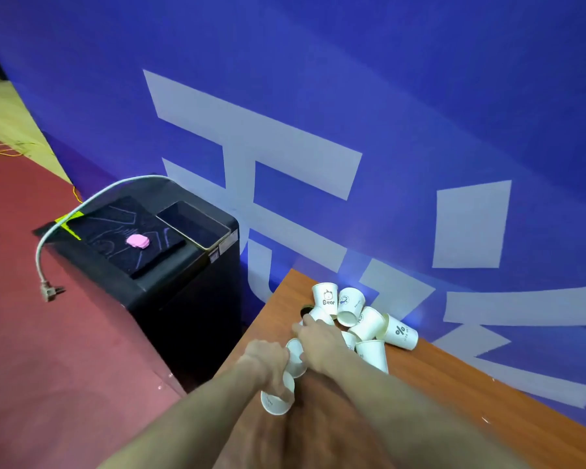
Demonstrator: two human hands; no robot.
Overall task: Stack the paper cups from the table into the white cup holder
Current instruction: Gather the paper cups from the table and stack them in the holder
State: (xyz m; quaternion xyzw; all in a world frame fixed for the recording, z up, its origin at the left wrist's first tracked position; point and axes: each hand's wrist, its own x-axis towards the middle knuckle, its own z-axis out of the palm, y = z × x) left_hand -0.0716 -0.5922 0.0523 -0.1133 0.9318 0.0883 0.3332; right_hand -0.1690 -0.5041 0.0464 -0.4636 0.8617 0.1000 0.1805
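Already the left hand (268,365) gripped a nested stack of cups (285,384), its long axis pointing away toward the pile. Right hand (318,343) reached forward, fingers spread over a loose cup (320,315) at the pile's near edge; grasp unclear. Remaining cups (369,323) lay just beyond. Holder not visible.

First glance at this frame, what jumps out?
The blue banner with big white characters fills the background. At the wooden table's far corner lies a heap of paper cups; the left hand grips nested cups while the right hand reaches into the heap.
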